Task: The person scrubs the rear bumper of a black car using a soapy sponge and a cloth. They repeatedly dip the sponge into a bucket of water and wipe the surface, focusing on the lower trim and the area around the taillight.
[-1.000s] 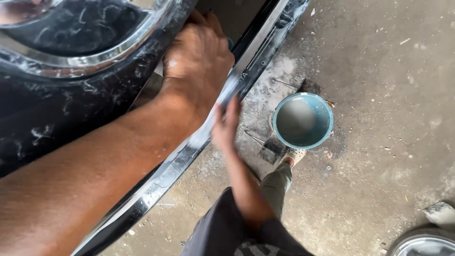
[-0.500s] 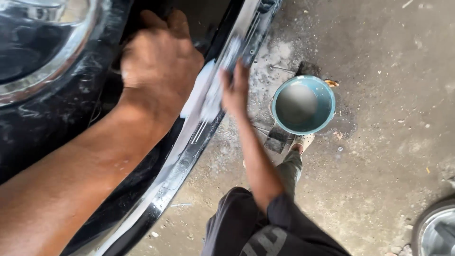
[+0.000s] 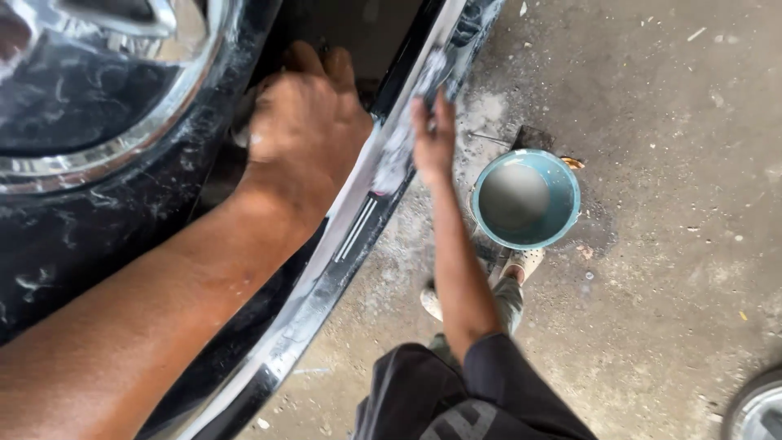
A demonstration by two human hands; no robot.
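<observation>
My left hand [image 3: 305,130] hooks its fingers over the inner edge of a glossy black car body panel [image 3: 98,228] smeared with white residue. My right hand [image 3: 432,134] presses on the panel's shiny lower strip [image 3: 342,244], fingers laid over a small pale pad [image 3: 430,77] that is blurred. White slurry [image 3: 391,163] coats the strip just below that hand. A curved chrome trim [image 3: 122,155] runs across the panel at the upper left.
A light-blue bucket [image 3: 525,200] of grey water stands on the concrete floor [image 3: 668,269] right of the panel. A dark sheet [image 3: 529,137] lies by it. My sandalled foot [image 3: 521,262] is below the bucket. A round metal object [image 3: 753,411] shows at the lower right corner.
My right hand has slid up along the shiny strip, away from me, with the pad. My left hand kept its hold on the panel edge while the view shifted.
</observation>
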